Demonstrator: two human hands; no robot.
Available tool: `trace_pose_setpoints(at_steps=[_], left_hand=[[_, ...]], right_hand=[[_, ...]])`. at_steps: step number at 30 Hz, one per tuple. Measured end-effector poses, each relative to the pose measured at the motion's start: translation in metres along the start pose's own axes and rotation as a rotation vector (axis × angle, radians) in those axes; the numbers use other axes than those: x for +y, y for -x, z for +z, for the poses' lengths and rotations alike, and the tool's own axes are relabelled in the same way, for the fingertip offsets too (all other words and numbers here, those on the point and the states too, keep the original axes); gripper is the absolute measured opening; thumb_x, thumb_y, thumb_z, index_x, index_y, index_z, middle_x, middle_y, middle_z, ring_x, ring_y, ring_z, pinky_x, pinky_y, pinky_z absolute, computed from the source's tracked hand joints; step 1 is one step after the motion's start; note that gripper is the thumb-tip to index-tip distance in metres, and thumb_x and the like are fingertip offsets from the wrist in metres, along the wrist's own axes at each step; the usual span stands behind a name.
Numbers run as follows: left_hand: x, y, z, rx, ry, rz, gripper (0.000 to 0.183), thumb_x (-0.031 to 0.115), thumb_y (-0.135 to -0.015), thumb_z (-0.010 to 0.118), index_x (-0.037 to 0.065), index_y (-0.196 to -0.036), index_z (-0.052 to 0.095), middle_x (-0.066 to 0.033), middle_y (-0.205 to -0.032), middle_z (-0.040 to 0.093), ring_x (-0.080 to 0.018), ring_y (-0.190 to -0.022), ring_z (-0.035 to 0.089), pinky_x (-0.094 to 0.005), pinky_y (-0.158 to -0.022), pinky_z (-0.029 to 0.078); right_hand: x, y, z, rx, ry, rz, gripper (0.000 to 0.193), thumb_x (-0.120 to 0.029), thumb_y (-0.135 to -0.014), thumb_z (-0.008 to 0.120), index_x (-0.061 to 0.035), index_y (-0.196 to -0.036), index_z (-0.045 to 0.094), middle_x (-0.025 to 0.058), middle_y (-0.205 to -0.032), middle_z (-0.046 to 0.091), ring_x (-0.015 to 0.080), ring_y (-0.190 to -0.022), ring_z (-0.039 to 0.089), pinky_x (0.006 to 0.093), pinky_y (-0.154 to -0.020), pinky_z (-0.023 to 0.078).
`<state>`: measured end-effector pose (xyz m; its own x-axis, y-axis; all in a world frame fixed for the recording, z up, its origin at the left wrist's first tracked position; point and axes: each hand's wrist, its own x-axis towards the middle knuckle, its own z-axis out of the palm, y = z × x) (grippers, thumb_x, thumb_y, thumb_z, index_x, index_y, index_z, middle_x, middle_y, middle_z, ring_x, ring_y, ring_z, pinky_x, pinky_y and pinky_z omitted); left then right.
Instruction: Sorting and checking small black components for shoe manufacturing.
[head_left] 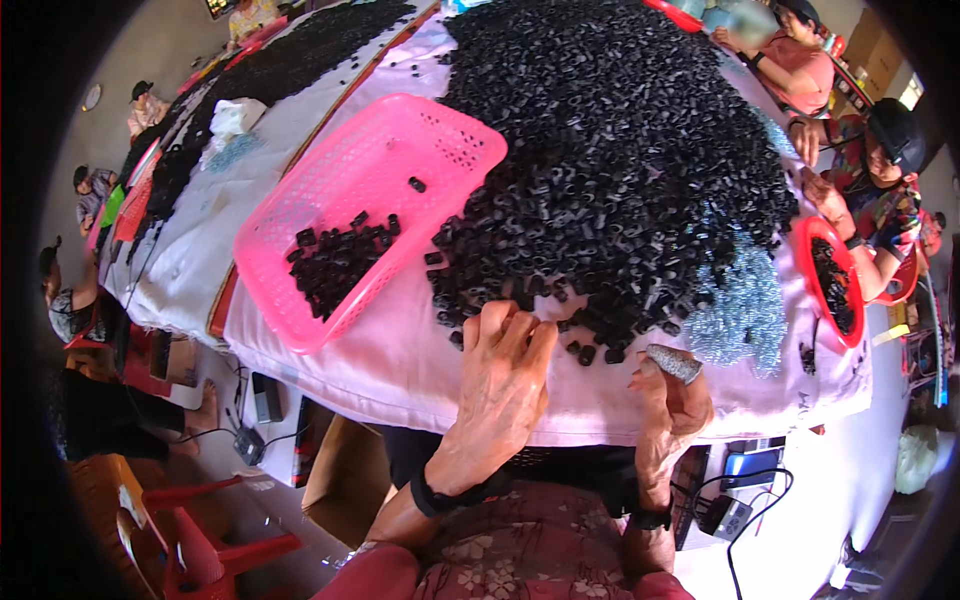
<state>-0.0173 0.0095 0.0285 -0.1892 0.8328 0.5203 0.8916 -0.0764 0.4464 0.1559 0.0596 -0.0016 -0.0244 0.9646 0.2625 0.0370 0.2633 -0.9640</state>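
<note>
Glossy small black pieces (610, 170), some hollow, lie heaped across a pale pink cloth (590, 405); the left hand (505, 375), fingers bent close together, meets the heap's near edge, hidden fingertips leaving its hold unclear; the right hand (675, 405), half-curled, silvery wrap (675, 363) on one finger, also conceals any hold; pink basket (385, 190), left, and bluish strands (745, 315), right, flank them.

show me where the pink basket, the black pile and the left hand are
Pink basket (345, 185): head view, on its bare inside.
Black pile (615, 150): head view, middle of the heap.
Left hand (502, 382): head view, back of the hand.
</note>
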Motion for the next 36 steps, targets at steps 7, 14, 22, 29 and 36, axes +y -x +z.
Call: trace_pose_setpoints(at_steps=[7, 14, 22, 29, 36], left_hand=[[0.002, 0.004, -0.004, 0.093, 0.138, 0.01, 0.031, -0.01, -0.069, 0.063, 0.002, -0.097, 0.062, -0.0117, -0.091, 0.062, -0.0318, -0.09, 0.056, -0.0405, -0.081, 0.047], [-0.001, 0.015, -0.004, 0.07, 0.771, -0.263, 0.033, -0.017, -0.073, 0.059, 0.0, -0.102, 0.063, -0.009, -0.097, 0.057, -0.0158, -0.081, 0.06, -0.026, -0.073, 0.051], [-0.003, 0.03, 0.005, -0.021, 1.138, -0.396, 0.028, -0.014, -0.08, 0.061, -0.004, -0.106, 0.062, -0.0068, -0.099, 0.055, -0.0126, -0.092, 0.059, -0.024, -0.081, 0.052], [-0.001, 0.031, 0.001, -0.113, 1.346, -0.56, 0.028, -0.012, -0.084, 0.062, -0.004, -0.11, 0.06, -0.0081, -0.102, 0.058, -0.0127, -0.093, 0.061, -0.0254, -0.083, 0.053], [-0.002, 0.029, 0.0, -0.135, 1.417, -0.552, 0.027, -0.01, -0.088, 0.06, -0.004, -0.114, 0.059, -0.0086, -0.1, 0.06, -0.0153, -0.091, 0.063, -0.0272, -0.081, 0.055]], right_hand=[[-0.021, -0.019, -0.033, 0.31, 0.158, -0.063, 0.018, -0.002, -0.083, 0.066, 0.0031, -0.1, 0.066, 0.0066, -0.083, 0.068, 0.0116, -0.072, 0.06, 0.0253, -0.071, 0.047], [-0.007, -0.034, -0.051, 0.131, 0.398, -0.063, 0.015, 0.001, -0.076, 0.066, 0.0005, -0.091, 0.068, 0.0091, -0.082, 0.069, 0.0135, -0.069, 0.062, 0.0296, -0.067, 0.048], [-0.001, -0.036, -0.043, -0.007, 0.704, -0.216, 0.011, 0.007, -0.075, 0.062, 0.0067, -0.074, 0.051, 0.0179, -0.074, 0.059, 0.0306, -0.064, 0.062, 0.0377, -0.058, 0.049], [-0.01, -0.047, -0.042, -0.104, 0.739, -0.113, 0.016, 0.005, -0.074, 0.065, 0.0061, -0.073, 0.049, 0.0159, -0.075, 0.06, 0.0244, -0.059, 0.062, 0.034, -0.054, 0.049], [-0.015, -0.037, -0.04, -0.176, 0.861, -0.246, 0.01, 0.007, -0.076, 0.059, 0.0059, -0.074, 0.049, 0.0169, -0.081, 0.056, 0.0322, -0.06, 0.06, 0.0392, -0.053, 0.047]])
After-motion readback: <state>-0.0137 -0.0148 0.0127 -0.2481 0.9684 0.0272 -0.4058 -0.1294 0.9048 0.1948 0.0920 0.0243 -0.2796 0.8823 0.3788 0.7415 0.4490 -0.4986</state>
